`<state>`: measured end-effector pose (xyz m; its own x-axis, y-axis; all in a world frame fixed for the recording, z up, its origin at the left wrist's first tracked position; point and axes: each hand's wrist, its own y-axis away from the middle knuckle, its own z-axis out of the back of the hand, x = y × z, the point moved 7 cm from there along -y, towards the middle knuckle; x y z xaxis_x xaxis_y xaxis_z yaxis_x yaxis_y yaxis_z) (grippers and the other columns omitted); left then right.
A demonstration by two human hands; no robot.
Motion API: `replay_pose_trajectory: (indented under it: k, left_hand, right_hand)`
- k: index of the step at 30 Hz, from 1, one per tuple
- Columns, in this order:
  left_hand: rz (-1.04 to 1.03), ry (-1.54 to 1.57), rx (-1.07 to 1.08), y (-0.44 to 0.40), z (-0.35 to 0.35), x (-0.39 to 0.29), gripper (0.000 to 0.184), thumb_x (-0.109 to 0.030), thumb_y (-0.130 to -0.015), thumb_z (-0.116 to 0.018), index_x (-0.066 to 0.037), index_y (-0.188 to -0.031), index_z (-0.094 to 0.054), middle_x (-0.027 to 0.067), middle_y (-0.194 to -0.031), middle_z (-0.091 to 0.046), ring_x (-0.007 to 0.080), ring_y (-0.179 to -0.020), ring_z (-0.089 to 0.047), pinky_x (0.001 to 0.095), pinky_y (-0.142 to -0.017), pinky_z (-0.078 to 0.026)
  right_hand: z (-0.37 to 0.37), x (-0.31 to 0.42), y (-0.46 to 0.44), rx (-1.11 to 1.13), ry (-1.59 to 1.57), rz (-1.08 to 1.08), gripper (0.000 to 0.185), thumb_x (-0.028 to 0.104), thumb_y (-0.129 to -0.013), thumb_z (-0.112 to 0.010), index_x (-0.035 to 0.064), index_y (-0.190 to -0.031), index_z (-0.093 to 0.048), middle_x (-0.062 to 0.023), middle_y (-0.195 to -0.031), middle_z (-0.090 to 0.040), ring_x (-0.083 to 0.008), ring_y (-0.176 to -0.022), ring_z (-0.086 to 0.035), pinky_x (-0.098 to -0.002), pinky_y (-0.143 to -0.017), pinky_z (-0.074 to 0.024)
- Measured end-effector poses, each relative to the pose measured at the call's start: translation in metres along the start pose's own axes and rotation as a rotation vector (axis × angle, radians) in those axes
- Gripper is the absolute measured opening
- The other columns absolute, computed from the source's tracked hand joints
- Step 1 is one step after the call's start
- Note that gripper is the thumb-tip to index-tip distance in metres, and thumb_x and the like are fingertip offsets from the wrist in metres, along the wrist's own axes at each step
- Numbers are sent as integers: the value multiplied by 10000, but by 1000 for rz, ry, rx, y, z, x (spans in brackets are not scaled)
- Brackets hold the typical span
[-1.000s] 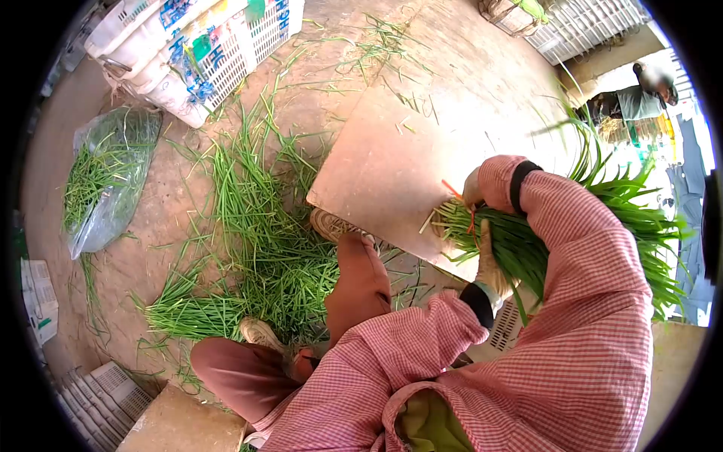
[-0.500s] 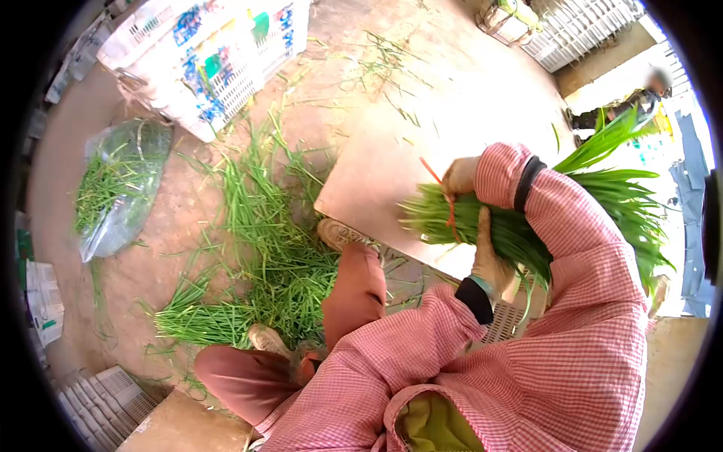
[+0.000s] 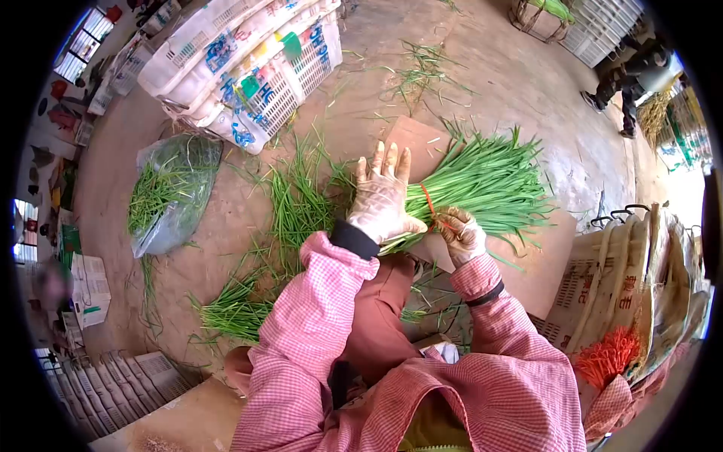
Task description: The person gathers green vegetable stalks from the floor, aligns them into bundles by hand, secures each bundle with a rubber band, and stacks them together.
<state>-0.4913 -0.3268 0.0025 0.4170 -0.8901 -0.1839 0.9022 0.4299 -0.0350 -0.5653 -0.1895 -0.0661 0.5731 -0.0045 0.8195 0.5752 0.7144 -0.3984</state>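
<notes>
A bundle of long green stalks [image 3: 489, 184] lies on the pinkish board [image 3: 546, 252], leaves to the right and cut ends to the left. An orange tie [image 3: 428, 200] goes round it near the cut ends. My left hand [image 3: 382, 197], gloved, is spread with its palm against the cut ends, fingers apart. My right hand [image 3: 461, 233], also gloved, pinches the orange tie at the bundle's near side.
Stacked white crates [image 3: 248, 75] stand at the upper left, beside a plastic bag [image 3: 177, 192] of greens. Loose stalks [image 3: 301, 200] cover the floor. Orange ties [image 3: 608, 358] hang by crates at the right. A person [image 3: 633, 79] stands at the upper right; another is at the far left.
The bundle now lies flat on the board instead of being held up under my arm. My left hand has moved to its cut ends and opened; my right hand has moved to the tie.
</notes>
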Motion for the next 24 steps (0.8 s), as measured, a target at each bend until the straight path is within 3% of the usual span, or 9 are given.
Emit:
replay_pose_trajectory:
  k: [1,4,5,8,14,18,19,22,24]
  left_hand:
    - [23,31,102,-3,-12,2,1244,-577,-462,-709,-20,-1348,-36,176,-1398,-120,314,-1305,-45,476,-1033,-50]
    - [122,3,634,-14,-82,-20,1232,-558,-479,-725,-26,-1352,-38,197,-1392,-133,350,-1298,-70,490,-1028,-92]
    - [195,-92,559,-14,-103,-21,1230,-547,-472,-737,-40,-1354,-47,189,-1378,-181,340,-1274,-171,481,-1015,-164]
    - [278,-192,413,-9,-105,-23,1172,-517,-500,-736,-40,-1351,-87,149,-1295,-336,240,-1072,-440,419,-899,-341]
    - [237,-234,380,-19,-118,-17,677,-432,-606,-684,-74,-1117,-420,57,-1012,-537,198,-997,-487,379,-796,-391]
    - [228,-210,265,-18,-142,-10,373,-333,-684,-603,-130,-984,-510,29,-970,-555,198,-971,-495,394,-765,-390]
    - [180,-250,203,-10,-157,-15,409,-370,-685,-609,-134,-1008,-523,42,-1001,-542,198,-977,-486,401,-787,-375]
    - [197,-273,502,-13,-120,-35,600,-473,-701,-555,-121,-1171,-434,78,-1071,-471,231,-1005,-445,415,-829,-325]
    - [218,-215,420,-11,-119,-35,661,-483,-637,-625,-98,-1142,-442,76,-1062,-476,229,-1000,-443,397,-837,-322]
  right_hand:
    - [-6,-14,10,-20,-201,-93,133,34,-739,-619,39,-872,-624,-90,-876,-595,-210,-788,-563,-260,-655,-458]
    - [-7,-11,12,-74,-545,-274,123,95,-811,-577,16,-899,-611,-59,-810,-593,-141,-710,-547,-236,-621,-447]
    - [-17,-22,17,6,-773,-570,153,150,-852,-532,21,-876,-609,-28,-743,-583,-97,-651,-514,-230,-593,-434]
    - [-3,-2,11,35,-706,-637,189,174,-860,-524,33,-745,-574,-7,-661,-557,-94,-595,-477,-228,-566,-409]
    - [-2,22,-4,139,-66,-241,158,134,-817,-552,38,-696,-517,-119,-590,-467,-267,-559,-472,-313,-538,-398]
    - [-9,35,-26,85,-209,-119,179,182,-818,-544,46,-701,-534,-122,-646,-533,-296,-594,-523,-354,-540,-418]
    - [-17,24,-50,152,-51,-200,171,210,-829,-518,53,-810,-583,-124,-696,-581,-282,-652,-573,-346,-587,-439]
    - [-109,-176,-138,-34,-263,-953,224,189,-860,-486,0,-933,-581,-46,-631,-565,-140,-550,-499,-259,-532,-405]
    - [-84,-155,-141,72,-258,-914,235,205,-855,-503,10,-964,-578,-54,-672,-578,-142,-564,-514,-259,-529,-411]
